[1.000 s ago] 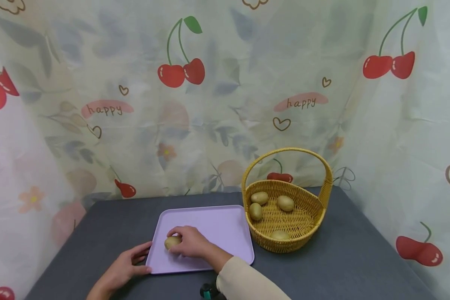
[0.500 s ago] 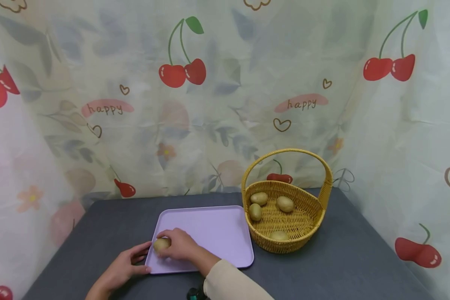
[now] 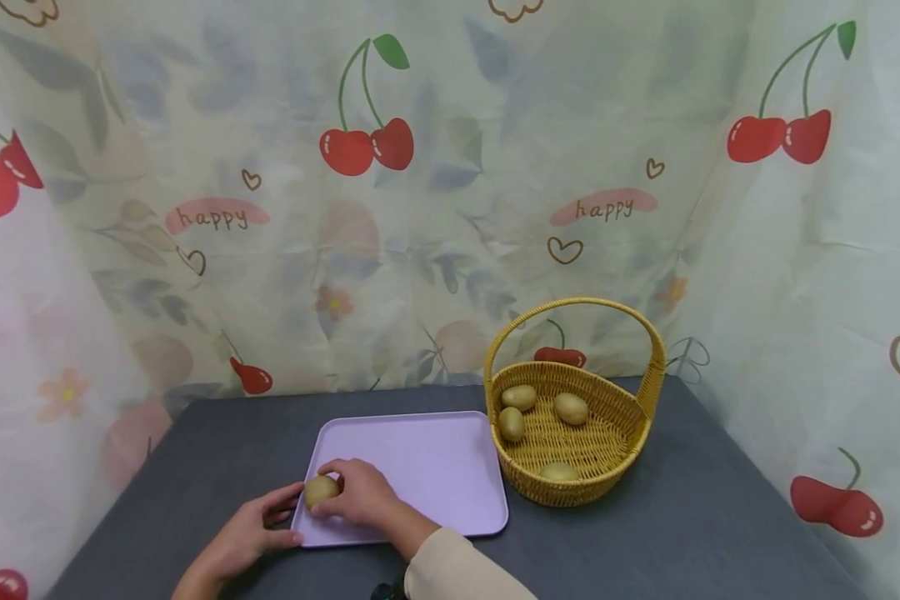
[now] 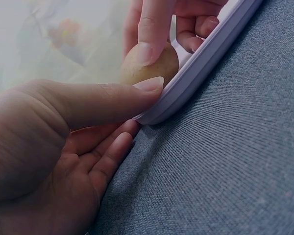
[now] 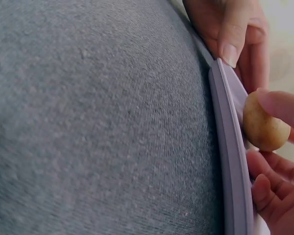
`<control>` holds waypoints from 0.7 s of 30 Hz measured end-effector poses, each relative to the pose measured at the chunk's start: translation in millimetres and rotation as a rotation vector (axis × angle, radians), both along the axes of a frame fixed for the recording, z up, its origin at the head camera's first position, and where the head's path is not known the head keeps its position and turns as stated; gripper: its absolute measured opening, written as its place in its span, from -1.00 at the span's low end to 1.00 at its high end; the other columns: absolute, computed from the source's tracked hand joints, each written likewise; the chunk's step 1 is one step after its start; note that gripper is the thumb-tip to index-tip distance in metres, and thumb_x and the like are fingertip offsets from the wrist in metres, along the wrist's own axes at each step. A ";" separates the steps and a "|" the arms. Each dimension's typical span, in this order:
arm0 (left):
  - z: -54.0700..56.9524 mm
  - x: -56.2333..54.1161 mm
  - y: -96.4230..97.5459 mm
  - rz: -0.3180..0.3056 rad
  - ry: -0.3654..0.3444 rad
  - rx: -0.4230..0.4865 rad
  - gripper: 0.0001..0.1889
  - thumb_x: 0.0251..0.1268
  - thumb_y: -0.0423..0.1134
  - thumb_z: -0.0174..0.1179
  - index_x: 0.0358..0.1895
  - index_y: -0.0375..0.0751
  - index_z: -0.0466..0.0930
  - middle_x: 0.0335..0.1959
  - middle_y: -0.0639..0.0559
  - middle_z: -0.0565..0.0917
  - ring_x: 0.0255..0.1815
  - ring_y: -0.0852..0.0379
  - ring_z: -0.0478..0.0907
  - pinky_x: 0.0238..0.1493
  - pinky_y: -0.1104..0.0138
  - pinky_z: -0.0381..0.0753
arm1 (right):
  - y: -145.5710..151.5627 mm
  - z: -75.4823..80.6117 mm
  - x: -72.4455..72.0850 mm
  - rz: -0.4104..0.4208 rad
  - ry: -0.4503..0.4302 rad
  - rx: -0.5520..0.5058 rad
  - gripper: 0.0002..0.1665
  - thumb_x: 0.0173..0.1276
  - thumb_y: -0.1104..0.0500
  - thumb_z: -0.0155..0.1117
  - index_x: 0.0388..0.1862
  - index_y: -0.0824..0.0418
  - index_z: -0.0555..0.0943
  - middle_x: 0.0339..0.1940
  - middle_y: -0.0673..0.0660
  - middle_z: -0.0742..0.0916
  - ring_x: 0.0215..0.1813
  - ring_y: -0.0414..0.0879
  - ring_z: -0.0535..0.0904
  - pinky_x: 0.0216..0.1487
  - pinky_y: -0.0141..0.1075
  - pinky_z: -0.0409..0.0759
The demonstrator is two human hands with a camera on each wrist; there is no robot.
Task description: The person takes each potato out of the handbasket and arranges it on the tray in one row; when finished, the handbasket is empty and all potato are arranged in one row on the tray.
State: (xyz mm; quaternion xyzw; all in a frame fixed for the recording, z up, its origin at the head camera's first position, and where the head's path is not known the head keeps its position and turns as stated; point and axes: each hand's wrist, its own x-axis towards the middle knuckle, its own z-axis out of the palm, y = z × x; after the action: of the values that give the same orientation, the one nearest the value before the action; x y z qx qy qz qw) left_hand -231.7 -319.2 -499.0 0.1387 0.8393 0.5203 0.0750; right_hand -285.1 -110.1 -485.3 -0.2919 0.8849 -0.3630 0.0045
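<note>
My right hand (image 3: 360,493) pinches a small tan potato (image 3: 321,493) between thumb and fingers, low over the left end of a lilac tray (image 3: 420,467). In the right wrist view the potato (image 5: 264,125) is close to the tray's rim (image 5: 229,147). My left hand (image 3: 243,533) rests at the tray's near left corner, its thumb on the rim and its fingers fairly straight along the outer side. The left wrist view shows the left thumb (image 4: 112,100) just in front of the potato (image 4: 152,68).
Right of the tray stands a yellow wicker basket (image 3: 525,485) with a tall handle; several potatoes (image 3: 572,408) lie in it. A dark grey cloth (image 3: 645,542) covers the table. Behind hangs a printed curtain (image 3: 435,250) with cherries and hearts.
My right hand has moved left with the potato, toward the tray's left rim, and has slowed over the last half second. The left hand has stayed at the corner.
</note>
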 end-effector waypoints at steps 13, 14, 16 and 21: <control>-1.2 1.1 1.7 0.008 0.001 -0.015 -0.21 0.07 -0.34 0.43 0.33 -0.62 0.24 0.19 -0.50 0.46 0.15 -0.30 0.47 0.01 0.43 0.48 | 25.5 9.8 0.9 0.027 -0.059 0.064 -0.27 0.00 0.00 0.59 0.19 0.11 0.57 -0.36 0.00 0.61 -0.32 -0.25 0.46 -0.30 -0.42 0.43; -0.9 0.8 1.9 0.007 0.009 -0.012 -0.21 0.07 -0.34 0.43 0.33 -0.62 0.24 0.19 -0.50 0.46 0.14 -0.29 0.47 0.00 0.44 0.47 | 31.0 12.1 0.6 0.031 -0.071 0.065 -0.27 0.02 0.01 0.58 0.20 0.11 0.56 -0.33 0.02 0.62 -0.30 -0.24 0.48 -0.28 -0.40 0.44; 0.0 0.4 2.2 0.004 0.021 -0.007 -0.21 0.07 -0.35 0.42 0.33 -0.63 0.24 0.18 -0.50 0.46 0.14 -0.30 0.47 0.01 0.44 0.47 | 43.3 17.6 0.6 0.042 -0.088 0.063 -0.28 0.04 0.03 0.56 0.21 0.12 0.55 -0.26 0.07 0.65 -0.23 -0.19 0.52 -0.22 -0.37 0.46; 2.8 1.9 2.1 0.023 0.007 -0.022 -0.20 0.04 -0.35 0.44 0.33 -0.61 0.24 0.19 -0.50 0.45 0.15 -0.31 0.46 0.03 0.37 0.49 | 75.5 34.8 1.7 0.100 -0.100 0.023 -0.34 0.11 0.08 0.53 0.21 0.14 0.55 -0.11 0.15 0.66 -0.23 -0.20 0.57 -0.20 -0.38 0.49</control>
State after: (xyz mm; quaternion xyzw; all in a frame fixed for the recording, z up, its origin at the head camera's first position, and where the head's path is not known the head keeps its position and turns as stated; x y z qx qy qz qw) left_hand -229.9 -317.1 -496.3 0.1302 0.8467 0.5115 0.0678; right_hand -283.4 -34.7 -450.5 -0.3172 0.8720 -0.3662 0.0704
